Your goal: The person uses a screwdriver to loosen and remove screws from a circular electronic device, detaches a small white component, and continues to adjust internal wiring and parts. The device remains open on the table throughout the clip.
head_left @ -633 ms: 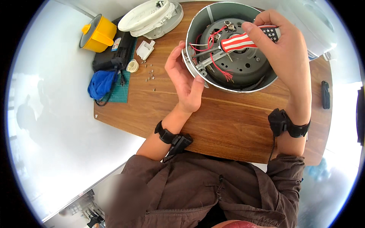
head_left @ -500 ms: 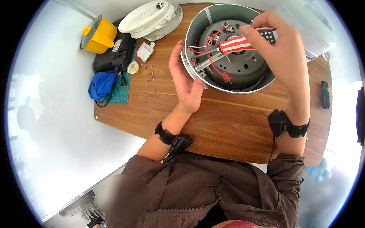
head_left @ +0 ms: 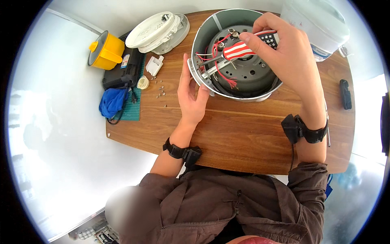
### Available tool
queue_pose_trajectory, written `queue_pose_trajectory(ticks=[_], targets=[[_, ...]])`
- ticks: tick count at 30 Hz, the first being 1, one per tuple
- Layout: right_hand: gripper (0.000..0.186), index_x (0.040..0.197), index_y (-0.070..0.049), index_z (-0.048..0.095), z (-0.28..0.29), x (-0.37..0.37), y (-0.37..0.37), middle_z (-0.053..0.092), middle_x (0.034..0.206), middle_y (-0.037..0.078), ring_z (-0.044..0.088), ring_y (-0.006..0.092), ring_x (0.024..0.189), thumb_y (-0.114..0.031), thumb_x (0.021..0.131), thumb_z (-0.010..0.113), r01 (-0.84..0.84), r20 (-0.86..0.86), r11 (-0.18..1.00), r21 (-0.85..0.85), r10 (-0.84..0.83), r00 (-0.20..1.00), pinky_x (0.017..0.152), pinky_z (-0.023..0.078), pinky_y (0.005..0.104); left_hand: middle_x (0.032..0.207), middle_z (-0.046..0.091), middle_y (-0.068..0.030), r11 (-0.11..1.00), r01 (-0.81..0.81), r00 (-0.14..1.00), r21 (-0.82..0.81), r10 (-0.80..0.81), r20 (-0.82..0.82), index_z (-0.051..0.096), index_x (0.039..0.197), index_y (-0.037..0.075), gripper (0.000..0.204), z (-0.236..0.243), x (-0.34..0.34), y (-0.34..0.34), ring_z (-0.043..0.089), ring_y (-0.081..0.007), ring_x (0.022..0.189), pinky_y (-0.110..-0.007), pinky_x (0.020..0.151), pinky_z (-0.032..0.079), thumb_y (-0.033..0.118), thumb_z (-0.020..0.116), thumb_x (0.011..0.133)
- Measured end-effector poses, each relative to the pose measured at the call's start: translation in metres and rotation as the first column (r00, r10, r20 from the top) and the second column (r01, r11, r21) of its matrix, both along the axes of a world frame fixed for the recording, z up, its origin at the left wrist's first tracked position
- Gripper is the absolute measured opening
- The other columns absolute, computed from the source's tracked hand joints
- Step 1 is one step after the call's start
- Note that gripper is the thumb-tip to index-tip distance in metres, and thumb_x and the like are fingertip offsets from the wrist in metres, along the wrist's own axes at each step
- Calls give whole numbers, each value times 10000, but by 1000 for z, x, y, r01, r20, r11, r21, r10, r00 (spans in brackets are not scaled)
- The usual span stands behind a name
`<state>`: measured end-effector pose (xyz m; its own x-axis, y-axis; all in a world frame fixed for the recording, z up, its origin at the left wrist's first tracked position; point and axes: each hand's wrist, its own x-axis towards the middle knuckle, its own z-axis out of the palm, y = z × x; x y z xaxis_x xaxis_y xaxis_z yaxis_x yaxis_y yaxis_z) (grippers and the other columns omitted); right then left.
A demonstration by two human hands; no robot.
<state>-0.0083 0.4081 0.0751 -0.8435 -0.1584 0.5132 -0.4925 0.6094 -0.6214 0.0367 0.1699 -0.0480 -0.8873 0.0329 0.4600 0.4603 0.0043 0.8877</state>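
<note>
A round metal appliance housing (head_left: 254, 91), like a rice cooker's body, sits with its open side up on the table. Inside show a grey base plate (head_left: 258, 67), red wires (head_left: 225, 77) and a metal bracket (head_left: 215, 68) near the left wall. My right hand (head_left: 284, 51) is closed on a screwdriver (head_left: 239, 51) with a red-and-white striped, starred handle. Its shaft points left toward the housing's inner wall; the tip is hard to make out. Against the left outer side rests my left hand (head_left: 191, 101), thumb near the rim and fingers along the wall, steadying the housing.
On the left lie a white lid (head_left: 150, 30), a small white plastic part (head_left: 154, 65), a white ring (head_left: 143, 82) and several loose screws (head_left: 161, 91). Beyond them are a yellow pot (head_left: 106, 51) and a black case (head_left: 122, 73). A clear container (head_left: 317, 28) stands back right.
The view has shifted slightly. The housing and both hands sit a little further left, and my left fingers look straighter along the wall. My right hand keeps hold of the screwdriver.
</note>
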Motion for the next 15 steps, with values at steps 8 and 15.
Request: queue_pose_trajectory(ticks=[8,15], targets=[[297,966,-51,698,5,6,-2,652,679,80,533,164,530,-347,970,727,55,62,996,76,-60,996,556,423,328,1628,369,-213,999,-1,1000,32,1,-25,157,1637,-63,769,-6,1,0,438,-275,1460,-403,1205,343,47,581,1005],[169,939,-56,685,1,5,-6,634,690,72,561,187,594,-220,955,726,-63,-50,998,25,64,997,603,453,301,1605,401,-212,999,15,1000,29,-14,-23,174,1631,-63,785,-11,0,-1,466,-266,1434,-405,1189,361,185,615,1030]])
